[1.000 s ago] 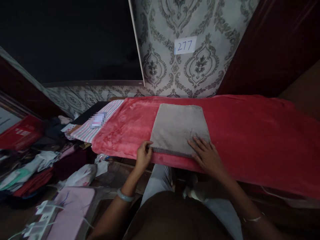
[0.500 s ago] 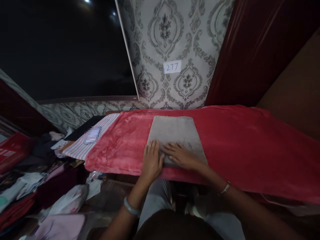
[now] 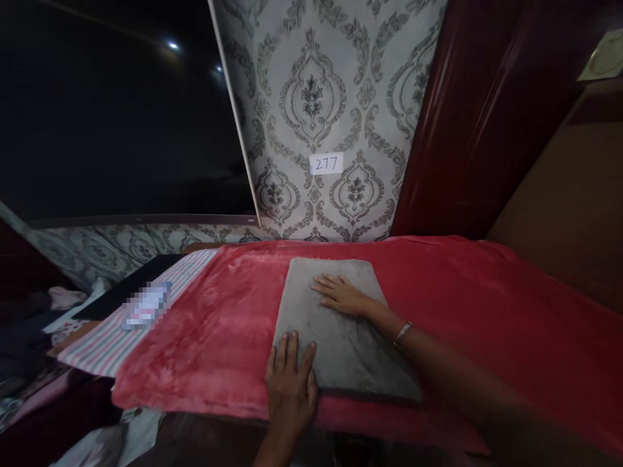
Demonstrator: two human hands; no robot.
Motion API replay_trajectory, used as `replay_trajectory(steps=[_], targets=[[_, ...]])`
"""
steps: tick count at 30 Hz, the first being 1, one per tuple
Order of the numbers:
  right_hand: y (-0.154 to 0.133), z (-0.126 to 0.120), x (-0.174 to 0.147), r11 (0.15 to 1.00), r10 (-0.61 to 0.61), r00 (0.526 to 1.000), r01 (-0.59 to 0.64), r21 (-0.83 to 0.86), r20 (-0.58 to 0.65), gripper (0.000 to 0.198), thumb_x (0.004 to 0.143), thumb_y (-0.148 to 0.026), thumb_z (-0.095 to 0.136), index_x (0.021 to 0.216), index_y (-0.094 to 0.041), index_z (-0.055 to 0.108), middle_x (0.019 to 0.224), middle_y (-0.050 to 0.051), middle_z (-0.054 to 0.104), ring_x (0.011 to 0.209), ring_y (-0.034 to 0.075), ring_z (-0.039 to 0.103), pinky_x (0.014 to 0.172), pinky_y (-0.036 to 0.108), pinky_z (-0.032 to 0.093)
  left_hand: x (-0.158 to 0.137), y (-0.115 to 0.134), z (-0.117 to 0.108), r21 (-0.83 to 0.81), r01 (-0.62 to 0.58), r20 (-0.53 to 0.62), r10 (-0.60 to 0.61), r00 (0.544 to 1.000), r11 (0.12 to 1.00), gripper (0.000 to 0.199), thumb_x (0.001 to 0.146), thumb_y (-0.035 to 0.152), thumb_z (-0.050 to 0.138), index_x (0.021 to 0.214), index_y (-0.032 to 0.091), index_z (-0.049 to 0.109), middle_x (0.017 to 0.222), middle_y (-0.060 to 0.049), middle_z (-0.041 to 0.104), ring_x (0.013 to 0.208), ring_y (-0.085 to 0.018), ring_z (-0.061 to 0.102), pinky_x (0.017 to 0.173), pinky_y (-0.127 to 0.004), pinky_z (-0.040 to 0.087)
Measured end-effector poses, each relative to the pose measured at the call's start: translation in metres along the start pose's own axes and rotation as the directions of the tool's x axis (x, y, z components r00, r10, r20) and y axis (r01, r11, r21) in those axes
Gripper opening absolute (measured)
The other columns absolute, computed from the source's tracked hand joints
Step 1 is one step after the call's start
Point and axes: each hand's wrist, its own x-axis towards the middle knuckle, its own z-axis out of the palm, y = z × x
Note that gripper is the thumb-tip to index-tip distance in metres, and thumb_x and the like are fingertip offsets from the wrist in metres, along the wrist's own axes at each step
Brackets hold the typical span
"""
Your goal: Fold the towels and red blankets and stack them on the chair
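Note:
A grey plush cloth [image 3: 355,353], lying flat in a roughly rectangular shape, rests on a red plush blanket [image 3: 209,337]. My left hand [image 3: 291,383] is at the cloth's near left corner, fingers spread over its edge. Farther up the cloth, my right hand [image 3: 341,295] lies flat with its fingers stretched out and pointing left. Neither hand grips anything. A bracelet [image 3: 403,332] circles my right wrist.
To the left, a striped cloth [image 3: 97,344] bears a blurred-out object [image 3: 146,305]. A large dark screen [image 3: 126,123] and a paper marked 277 [image 3: 326,163] are on the patterned wall behind. Clothes [image 3: 58,415] are piled at lower left.
My right hand has slid away from me toward the far part of the grey cloth. My left hand stays near its near left corner. The view has tilted up and come closer.

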Motion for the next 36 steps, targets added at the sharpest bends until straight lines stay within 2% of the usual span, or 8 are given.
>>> replay_trajectory(steps=[8,15,19,22,26,28,32,36], targets=[[0.045,-0.008,0.052,0.969,0.236,0.971,-0.239,-0.061,-0.046,0.064,0.104,-0.056,0.032,0.162,-0.031,0.025,0.169,0.002,0.016,0.155,0.026,0.015,0.125,0.049,0.014,-0.003,0.002,0.003,0.054,0.015,-0.011,-0.014,1.0,0.998,0.058,0.085,0.01,0.056,0.139,0.031,0.062,0.16,-0.009,0.044,0.148,-0.03,0.038,0.115,-0.051,0.037],[0.016,-0.017,0.045,0.899,0.425,0.898,-0.434,-0.066,-0.116,0.062,0.104,-0.048,0.032,0.161,-0.024,0.03,0.168,0.013,0.019,0.155,0.034,0.016,0.121,0.062,0.015,0.007,-0.004,-0.011,-0.035,0.052,0.037,-0.051,0.998,0.998,0.046,0.09,0.016,0.051,0.129,0.03,0.069,0.147,-0.009,0.059,0.136,-0.03,0.055,0.104,-0.051,0.051],[-0.032,0.0,0.0,0.961,0.271,0.959,-0.274,-0.031,-0.078,0.059,0.104,-0.048,0.037,0.159,-0.028,0.034,0.168,0.011,0.018,0.155,0.033,0.016,0.121,0.061,0.016,0.056,-0.025,-0.026,-0.305,0.177,0.21,-0.115,0.971,0.936,0.044,0.1,0.026,0.037,0.129,0.028,0.07,0.126,-0.007,0.073,0.117,-0.022,0.068,0.101,-0.044,0.056],[-0.069,0.018,-0.037,0.997,0.07,0.997,-0.069,0.016,-0.023,0.064,0.102,-0.05,0.044,0.161,-0.029,0.03,0.169,0.011,0.016,0.156,0.033,0.012,0.122,0.062,0.011,0.113,-0.038,-0.017,-0.435,0.195,0.341,-0.04,0.939,0.879,0.05,0.102,0.03,0.03,0.144,0.023,0.057,0.145,-0.007,0.061,0.137,-0.02,0.054,0.117,-0.044,0.043],[-0.096,0.034,-0.061,0.997,-0.036,0.999,0.035,0.063,0.021,0.064,0.099,-0.045,0.052,0.159,-0.034,0.033,0.169,0.006,0.014,0.156,0.032,0.003,0.122,0.064,0.002,0.177,-0.052,0.026,-0.275,0.187,0.658,0.042,0.752,0.943,0.055,0.102,0.039,0.034,0.153,0.023,0.044,0.164,-0.007,0.035,0.155,-0.023,0.025,0.126,-0.054,0.019],[-0.098,0.037,-0.064,0.996,-0.024,1.0,0.023,0.085,0.01,0.061,0.101,-0.042,0.049,0.159,-0.035,0.032,0.17,0.004,0.012,0.157,0.029,0.002,0.123,0.062,0.0,0.196,-0.058,0.05,-0.182,0.136,0.721,0.039,0.691,0.974,0.058,0.101,0.044,0.036,0.156,0.025,0.039,0.167,-0.007,0.026,0.157,-0.026,0.017,0.126,-0.058,0.012],[-0.094,0.039,-0.063,0.993,-0.028,1.0,0.029,0.112,-0.005,0.062,0.101,-0.042,0.049,0.159,-0.039,0.029,0.17,0.0,0.009,0.157,0.028,0.001,0.124,0.061,-0.001,0.216,-0.068,0.08,-0.057,0.198,0.716,-0.098,0.691,0.979,0.065,0.1,0.053,0.033,0.159,0.026,0.031,0.17,-0.009,0.018,0.158,-0.031,0.011,0.122,-0.063,0.019],[-0.091,0.043,-0.063,0.99,-0.045,0.998,0.051,0.132,-0.051,0.064,0.1,-0.04,0.051,0.159,-0.04,0.029,0.17,-0.001,0.009,0.157,0.028,0.001,0.125,0.06,-0.002,0.224,-0.074,0.093,-0.003,0.244,0.699,-0.173,0.694,0.97,0.069,0.099,0.058,0.033,0.159,0.024,0.033,0.169,-0.013,0.023,0.156,-0.033,0.017,0.121,-0.061,0.025]])
